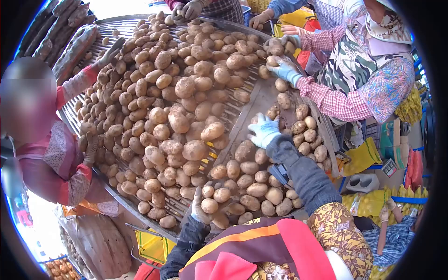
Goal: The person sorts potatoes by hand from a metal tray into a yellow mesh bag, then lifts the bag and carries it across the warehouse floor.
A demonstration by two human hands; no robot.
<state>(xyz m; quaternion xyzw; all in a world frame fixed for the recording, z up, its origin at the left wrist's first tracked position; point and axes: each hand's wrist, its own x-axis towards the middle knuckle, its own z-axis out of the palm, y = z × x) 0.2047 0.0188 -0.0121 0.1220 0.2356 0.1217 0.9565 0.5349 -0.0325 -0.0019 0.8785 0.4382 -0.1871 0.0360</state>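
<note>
My left hand (pixel 201 208), in a pale glove, is cupped round several potatoes (pixel 209 206) at the near edge of the sorting table. Part of its fingers is hidden behind them. My right hand (pixel 264 131), in a white and light-blue glove, is stretched over the flat metal tray (pixel 254 109) with its fingers spread. Beneath and beside that hand lie loose potatoes, including a larger brown potato (pixel 245 151). A small group of potatoes (pixel 310 136) lies along the tray's right side. A dark device (pixel 279 173) is strapped at my right wrist.
A big potato heap (pixel 163 121) covers the slatted rack (pixel 233 102). Co-workers' gloved hands reach in: at left (pixel 91 149), at the far edge (pixel 192 9) and at right (pixel 284 70). Yellow bags (pixel 151 245) hang below the rim; full sacks (pixel 77 46) stand at back left.
</note>
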